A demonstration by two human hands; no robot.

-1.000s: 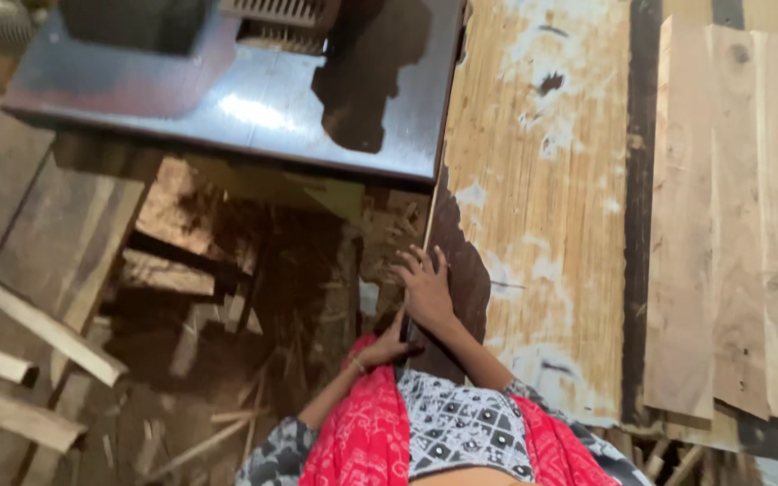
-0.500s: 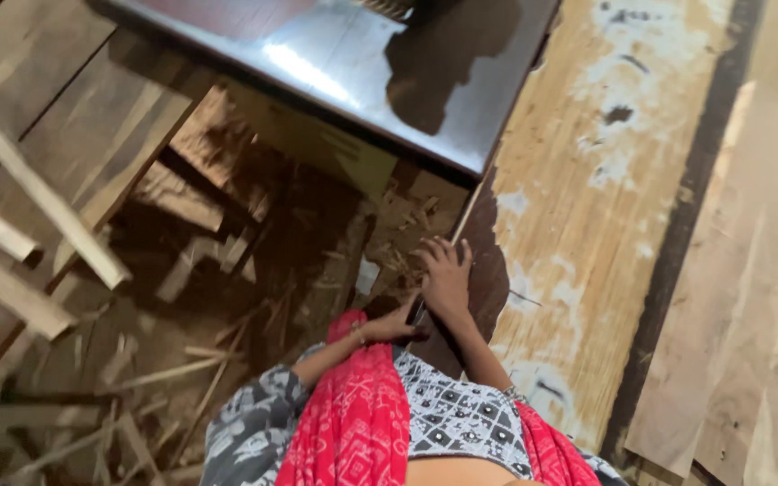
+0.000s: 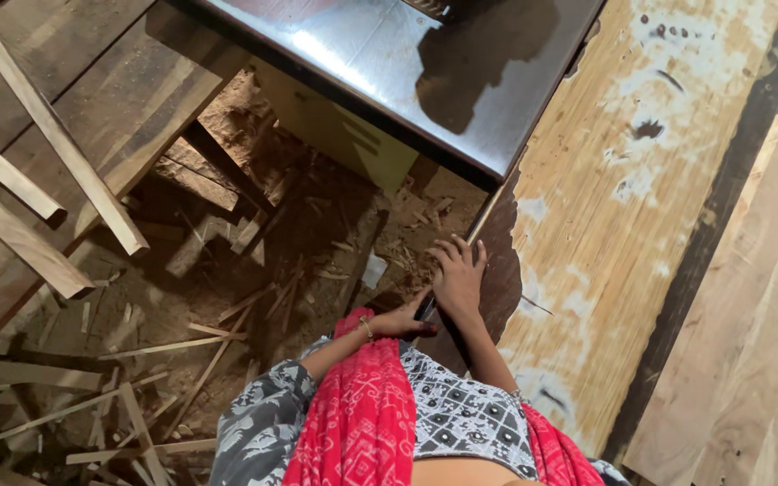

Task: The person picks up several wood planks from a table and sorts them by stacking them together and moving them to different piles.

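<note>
- A big wooden board [image 3: 605, 225] lies flat, its long axis running from the person's waist up and away to the right; its near left edge sits just beside the metal table [image 3: 389, 63].
- The right hand [image 3: 458, 274] rests flat and open on the board's near left edge, fingers spread and pointing away.
- The left hand [image 3: 400, 321] curls at the same edge just below the right; whether it grips the board I cannot tell.
- Left of the hands, wood scraps [image 3: 137, 360] and loose slats [image 3: 56, 135] litter the floor.
- More planks [image 3: 767, 315] lie to the right, cut off by the frame.
- The board's near end is hidden by the person's clothing.
</note>
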